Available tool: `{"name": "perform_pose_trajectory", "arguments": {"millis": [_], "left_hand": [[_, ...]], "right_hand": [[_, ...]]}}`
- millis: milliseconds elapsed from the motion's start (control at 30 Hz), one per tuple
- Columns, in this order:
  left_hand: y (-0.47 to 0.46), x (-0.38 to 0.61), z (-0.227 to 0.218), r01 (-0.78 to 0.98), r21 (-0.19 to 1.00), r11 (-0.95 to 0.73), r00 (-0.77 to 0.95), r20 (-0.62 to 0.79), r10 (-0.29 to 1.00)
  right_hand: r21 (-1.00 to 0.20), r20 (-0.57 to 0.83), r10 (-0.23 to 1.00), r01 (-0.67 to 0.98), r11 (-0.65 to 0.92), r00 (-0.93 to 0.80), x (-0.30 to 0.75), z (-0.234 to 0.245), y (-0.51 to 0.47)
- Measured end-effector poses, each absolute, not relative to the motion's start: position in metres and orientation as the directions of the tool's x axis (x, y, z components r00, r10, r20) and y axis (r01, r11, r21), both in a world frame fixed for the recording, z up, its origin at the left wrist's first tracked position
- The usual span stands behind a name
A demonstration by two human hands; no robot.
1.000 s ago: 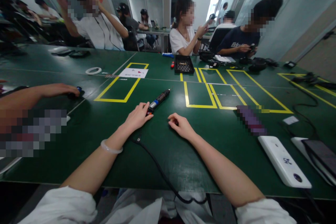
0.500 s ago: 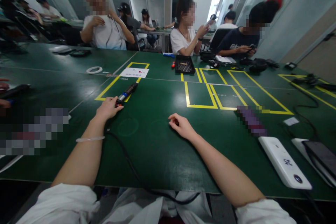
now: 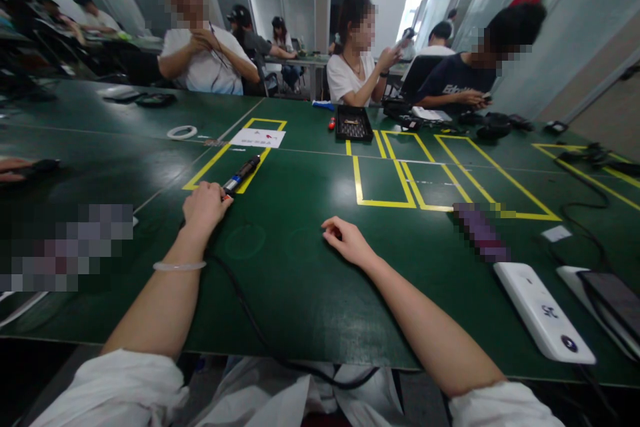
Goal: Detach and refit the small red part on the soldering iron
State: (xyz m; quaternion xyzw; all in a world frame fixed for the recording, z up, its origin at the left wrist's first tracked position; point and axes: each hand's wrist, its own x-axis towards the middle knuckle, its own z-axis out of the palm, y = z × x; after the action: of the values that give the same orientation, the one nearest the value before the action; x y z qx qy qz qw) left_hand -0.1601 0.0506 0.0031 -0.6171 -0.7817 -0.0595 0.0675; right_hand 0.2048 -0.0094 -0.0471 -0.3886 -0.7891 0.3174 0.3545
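My left hand [image 3: 206,208] is closed over the near end of a slim black electric screwdriver [image 3: 241,175] with a blue band. The screwdriver lies on the green table with its tip pointing away and to the right, over the edge of a yellow taped outline. A black cable [image 3: 240,290] runs from near my left wrist over the table edge to my lap. My right hand [image 3: 349,242] rests on the table with its fingers loosely curled in, and nothing shows in them. Just beyond the screwdriver lies a white printed sheet [image 3: 257,139].
A black tray [image 3: 353,135] with small parts stands at the back beside a small red item [image 3: 332,123]. At right lie a purple phone [image 3: 481,232] and a white power bank [image 3: 544,313]. A white ring [image 3: 182,133] lies left. Several people sit across the table.
My left hand has turned and wrapped further over the near end of the screwdriver, whose tip has shifted slightly. My right hand keeps its place. Across the table, a person's hands have come together.
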Motion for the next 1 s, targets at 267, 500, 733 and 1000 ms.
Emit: {"name": "perform_pose_trajectory", "arguments": {"millis": [267, 500, 733, 1000], "left_hand": [[0.048, -0.139, 0.006, 0.988, 0.123, 0.092, -0.129, 0.336, 0.933], [0.032, -0.066, -0.004, 0.685, 0.617, -0.387, 0.412, 0.11, 0.905], [0.006, -0.02, -0.005, 0.488, 0.786, -0.379, 0.639, -0.026, 0.769], [-0.001, -0.012, -0.007, 0.38, 0.854, -0.355, 0.686, -0.003, 0.727]], "right_hand": [[-0.775, 0.307, 0.841, 0.395, 0.493, -0.446, 0.202, -0.048, -0.009], [-0.772, 0.322, 0.833, 0.384, 0.506, -0.451, 0.203, -0.05, -0.008], [-0.774, 0.314, 0.804, 0.355, 0.525, -0.506, 0.201, -0.048, -0.011], [-0.763, 0.297, 0.787, 0.362, 0.536, -0.541, 0.197, -0.043, -0.014]]}}
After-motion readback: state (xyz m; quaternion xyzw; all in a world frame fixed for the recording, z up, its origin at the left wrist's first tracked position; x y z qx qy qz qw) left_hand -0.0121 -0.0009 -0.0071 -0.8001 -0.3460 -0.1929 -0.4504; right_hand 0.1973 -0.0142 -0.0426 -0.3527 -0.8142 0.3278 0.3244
